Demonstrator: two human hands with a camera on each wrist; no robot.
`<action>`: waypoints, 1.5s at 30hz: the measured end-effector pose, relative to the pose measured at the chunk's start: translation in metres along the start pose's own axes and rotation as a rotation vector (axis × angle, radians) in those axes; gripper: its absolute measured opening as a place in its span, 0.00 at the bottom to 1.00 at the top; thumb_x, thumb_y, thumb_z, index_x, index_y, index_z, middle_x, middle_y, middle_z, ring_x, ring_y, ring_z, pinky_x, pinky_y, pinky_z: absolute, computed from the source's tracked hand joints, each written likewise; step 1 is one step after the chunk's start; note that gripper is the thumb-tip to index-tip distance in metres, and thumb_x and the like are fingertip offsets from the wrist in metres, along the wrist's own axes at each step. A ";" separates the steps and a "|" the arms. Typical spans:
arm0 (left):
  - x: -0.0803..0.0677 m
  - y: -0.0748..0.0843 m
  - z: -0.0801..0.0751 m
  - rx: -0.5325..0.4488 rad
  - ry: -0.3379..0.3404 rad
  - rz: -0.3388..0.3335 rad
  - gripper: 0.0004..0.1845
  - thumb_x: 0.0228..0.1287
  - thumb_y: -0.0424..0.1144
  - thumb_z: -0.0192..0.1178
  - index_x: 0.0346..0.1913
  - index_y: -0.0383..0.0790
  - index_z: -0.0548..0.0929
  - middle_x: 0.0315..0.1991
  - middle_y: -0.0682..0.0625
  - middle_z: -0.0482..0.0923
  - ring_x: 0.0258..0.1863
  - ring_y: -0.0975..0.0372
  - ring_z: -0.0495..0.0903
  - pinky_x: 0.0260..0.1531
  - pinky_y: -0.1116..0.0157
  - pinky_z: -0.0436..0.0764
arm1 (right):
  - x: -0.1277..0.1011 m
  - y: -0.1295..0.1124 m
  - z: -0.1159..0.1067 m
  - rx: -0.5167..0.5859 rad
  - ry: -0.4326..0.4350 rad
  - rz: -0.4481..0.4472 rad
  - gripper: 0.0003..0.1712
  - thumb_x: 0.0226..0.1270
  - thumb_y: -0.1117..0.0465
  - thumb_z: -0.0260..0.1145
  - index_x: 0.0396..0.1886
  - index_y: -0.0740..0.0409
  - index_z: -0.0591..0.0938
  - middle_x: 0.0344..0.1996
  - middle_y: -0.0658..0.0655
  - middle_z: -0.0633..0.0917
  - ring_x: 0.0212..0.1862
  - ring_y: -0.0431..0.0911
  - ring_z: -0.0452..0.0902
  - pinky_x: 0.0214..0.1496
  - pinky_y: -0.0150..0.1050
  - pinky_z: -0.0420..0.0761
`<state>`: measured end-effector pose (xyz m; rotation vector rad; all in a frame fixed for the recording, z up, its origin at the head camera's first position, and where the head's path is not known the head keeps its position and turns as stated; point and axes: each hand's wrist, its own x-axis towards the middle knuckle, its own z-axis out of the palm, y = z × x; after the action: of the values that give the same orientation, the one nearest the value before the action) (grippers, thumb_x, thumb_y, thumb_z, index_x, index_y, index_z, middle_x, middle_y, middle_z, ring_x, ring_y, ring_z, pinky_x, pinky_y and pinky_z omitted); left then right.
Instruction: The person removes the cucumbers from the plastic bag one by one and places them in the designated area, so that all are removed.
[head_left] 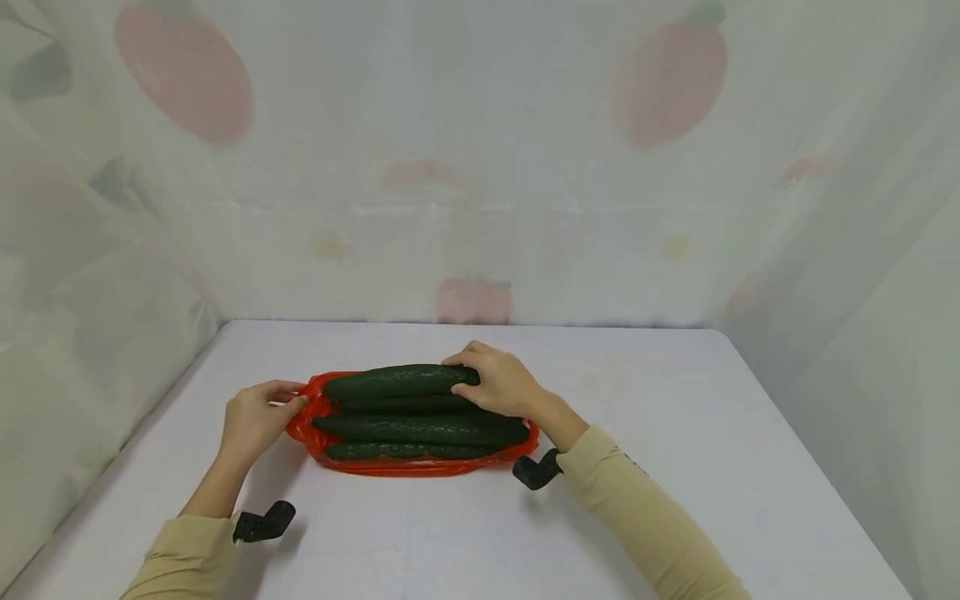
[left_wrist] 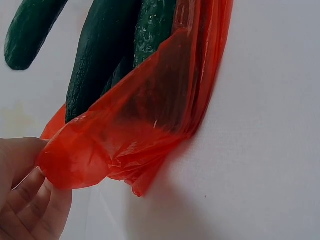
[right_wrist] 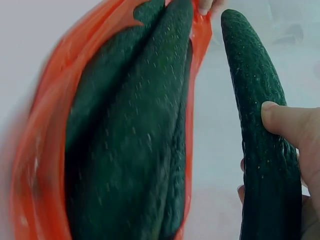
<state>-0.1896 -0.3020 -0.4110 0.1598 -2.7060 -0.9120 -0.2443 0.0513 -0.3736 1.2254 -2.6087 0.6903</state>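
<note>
Printed curtains (head_left: 540, 100), white table (head_left: 675, 475); right grip (head_left: 501, 381) clasps a cucumber (head_left: 401, 381), left grip (head_left: 255, 418) pinches red bag (left_wrist: 120, 142).

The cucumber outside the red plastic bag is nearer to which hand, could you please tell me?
Right: the right hand grips the cucumber near one end; the left hand is beyond the other end, pinching the red plastic bag.

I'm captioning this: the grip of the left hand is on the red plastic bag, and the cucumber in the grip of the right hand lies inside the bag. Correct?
Not quite: the cucumber in the grip of the right hand is outside the red plastic bag, with a gap between them, as the right wrist view shows. The left hand does grip the bag.
</note>
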 end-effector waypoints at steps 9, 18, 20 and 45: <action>0.002 -0.003 0.003 -0.004 0.021 -0.005 0.12 0.59 0.39 0.59 0.41 0.34 0.83 0.30 0.42 0.83 0.28 0.55 0.81 0.17 0.69 0.74 | -0.006 0.014 -0.021 -0.004 0.052 -0.005 0.20 0.60 0.55 0.66 0.53 0.51 0.78 0.43 0.50 0.78 0.33 0.38 0.73 0.35 0.32 0.75; 0.003 -0.003 0.005 -0.021 0.037 -0.046 0.12 0.58 0.41 0.60 0.38 0.36 0.84 0.30 0.44 0.84 0.27 0.60 0.79 0.18 0.69 0.73 | -0.018 0.029 -0.040 0.005 0.042 0.016 0.21 0.60 0.56 0.66 0.54 0.51 0.78 0.48 0.52 0.78 0.41 0.43 0.77 0.43 0.38 0.78; 0.002 -0.004 0.006 -0.028 0.035 -0.067 0.12 0.58 0.42 0.61 0.38 0.36 0.84 0.31 0.43 0.83 0.26 0.62 0.77 0.18 0.69 0.73 | -0.021 0.033 -0.044 0.003 0.042 0.015 0.21 0.59 0.57 0.66 0.53 0.51 0.78 0.47 0.52 0.78 0.39 0.43 0.77 0.41 0.38 0.78; -0.001 -0.006 0.005 -0.093 -0.007 -0.127 0.14 0.60 0.43 0.60 0.39 0.35 0.82 0.34 0.42 0.83 0.22 0.67 0.75 0.18 0.69 0.75 | -0.064 0.103 -0.071 0.003 0.053 0.085 0.21 0.58 0.61 0.67 0.53 0.54 0.78 0.44 0.51 0.79 0.33 0.41 0.72 0.35 0.37 0.74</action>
<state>-0.1898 -0.3034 -0.4186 0.3125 -2.6783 -1.0735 -0.2839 0.1862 -0.3679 1.0872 -2.6304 0.7317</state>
